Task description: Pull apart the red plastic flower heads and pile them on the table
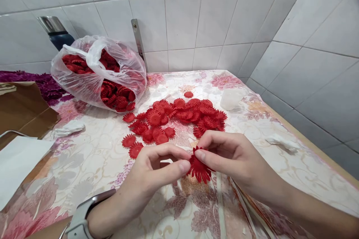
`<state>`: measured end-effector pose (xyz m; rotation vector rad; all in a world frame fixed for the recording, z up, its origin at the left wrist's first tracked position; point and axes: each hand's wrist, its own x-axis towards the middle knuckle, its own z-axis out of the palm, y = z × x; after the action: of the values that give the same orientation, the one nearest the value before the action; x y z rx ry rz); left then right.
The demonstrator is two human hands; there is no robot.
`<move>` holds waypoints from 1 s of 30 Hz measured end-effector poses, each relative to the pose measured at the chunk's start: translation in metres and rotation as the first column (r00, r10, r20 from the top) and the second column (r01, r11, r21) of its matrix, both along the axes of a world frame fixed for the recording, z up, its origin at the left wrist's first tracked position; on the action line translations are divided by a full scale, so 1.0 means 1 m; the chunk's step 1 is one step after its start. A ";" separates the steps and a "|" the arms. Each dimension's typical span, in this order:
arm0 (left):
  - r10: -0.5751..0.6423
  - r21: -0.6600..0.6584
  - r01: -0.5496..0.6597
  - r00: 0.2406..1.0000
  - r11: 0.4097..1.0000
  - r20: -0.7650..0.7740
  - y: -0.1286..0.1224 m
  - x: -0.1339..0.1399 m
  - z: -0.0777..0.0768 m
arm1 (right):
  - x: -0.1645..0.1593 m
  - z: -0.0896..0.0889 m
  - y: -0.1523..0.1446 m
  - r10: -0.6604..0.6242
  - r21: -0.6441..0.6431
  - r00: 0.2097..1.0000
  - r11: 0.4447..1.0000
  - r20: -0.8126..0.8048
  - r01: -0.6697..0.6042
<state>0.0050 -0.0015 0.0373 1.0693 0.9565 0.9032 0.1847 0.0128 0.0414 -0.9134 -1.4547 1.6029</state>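
Between my hands, above the near part of the table, is a red fabric flower (201, 170) with thin pointed petals. My left hand (159, 168) pinches its left edge between thumb and fingertips, and a watch sits on that wrist. From the upper right, my right hand (230, 153) grips the same flower with thumb and forefinger. Just beyond the hands, a loose heap of red flower pieces (155, 117) lies in a rough arc. Whether the held flower is one layer or several stacked ones, I cannot tell.
A clear plastic bag (81, 91) full of red flower pieces stands at the back left, with a dark blue bottle (61, 38) behind it. At left are purple flowers (49, 86), a cardboard box (30, 112) and white paper (22, 164). Crumpled white plastic (282, 142) lies right on the flowered tablecloth (106, 153).
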 end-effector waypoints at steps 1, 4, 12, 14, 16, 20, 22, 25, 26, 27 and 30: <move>-0.004 0.000 0.004 1.000 1.000 0.002 0.000 0.000 0.000 | 0.000 -0.001 0.000 0.002 -0.013 1.000 1.000 -0.002 -0.002; -0.013 0.000 0.013 1.000 1.000 -0.005 0.000 0.001 0.001 | 0.000 -0.003 0.001 0.004 -0.063 1.000 0.998 -0.030 -0.006; -0.011 -0.015 0.011 1.000 1.000 0.019 0.002 0.002 0.000 | -0.001 -0.005 0.004 -0.001 -0.146 0.993 0.989 -0.116 -0.017; -0.021 -0.008 0.022 0.999 1.000 0.024 0.002 0.002 0.000 | -0.002 -0.005 0.004 0.003 -0.158 0.991 0.987 -0.131 -0.023; -0.025 0.004 0.025 0.999 1.000 0.030 0.001 0.002 0.000 | -0.002 -0.004 0.004 0.004 -0.157 0.991 0.987 -0.135 -0.025; -0.035 0.029 0.033 0.998 0.999 0.052 0.000 0.000 -0.001 | -0.002 -0.003 0.004 0.003 -0.134 0.993 0.991 -0.116 -0.019; -0.041 0.041 0.039 0.997 0.998 0.065 0.000 0.000 -0.003 | -0.002 -0.003 0.004 0.009 -0.126 0.995 0.992 -0.100 -0.021; -0.041 0.055 0.038 0.998 0.998 0.057 0.001 0.000 -0.005 | -0.002 -0.002 0.004 0.019 -0.098 0.998 0.995 -0.060 -0.025; -0.035 0.060 0.032 0.998 0.998 0.046 0.001 0.000 -0.006 | -0.003 -0.001 0.003 0.022 -0.080 0.999 0.996 -0.040 -0.025; -0.021 0.071 0.019 0.999 0.997 0.030 0.001 0.001 -0.005 | -0.003 -0.001 0.003 0.017 -0.050 1.000 0.999 -0.015 -0.017; 0.046 0.129 -0.038 0.997 0.991 -0.054 0.000 0.003 -0.004 | -0.005 -0.003 0.001 -0.110 0.179 0.991 0.979 0.072 0.096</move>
<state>0.0081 -0.0011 0.0330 1.1929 0.9820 0.9836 0.1798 0.0137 0.0379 -0.9451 -1.5512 1.3531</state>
